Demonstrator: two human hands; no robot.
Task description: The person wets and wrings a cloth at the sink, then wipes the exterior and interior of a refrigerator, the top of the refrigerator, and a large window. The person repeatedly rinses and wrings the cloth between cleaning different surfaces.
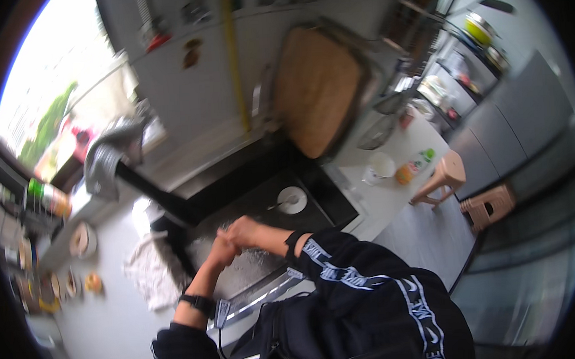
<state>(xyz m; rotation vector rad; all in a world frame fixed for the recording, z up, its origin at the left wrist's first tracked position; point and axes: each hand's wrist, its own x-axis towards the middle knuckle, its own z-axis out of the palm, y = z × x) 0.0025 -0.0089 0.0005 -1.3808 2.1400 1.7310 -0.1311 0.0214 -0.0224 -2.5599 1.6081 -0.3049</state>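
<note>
My left hand [223, 251] and my right hand [243, 231] meet over the dark sink [215, 285], their fingers curled against each other. Whether anything is between them is hidden. Bright wet specks show on the basin floor around and below them. Farther into the basin, beyond my right hand, sits a small white bowl [293, 206] with a spoon-like utensil in it. The black faucet [156, 192] reaches toward the basin from the upper left, with a grey cloth [102, 165] draped at its far end.
A crumpled pale cloth [152, 272] lies on the counter left of the sink. Behind the basin leans a wooden cutting board [318, 87]. To the right stand a white cup [379, 168] and an orange bottle with a green cap [411, 169]. A stool [443, 176] is beyond the counter.
</note>
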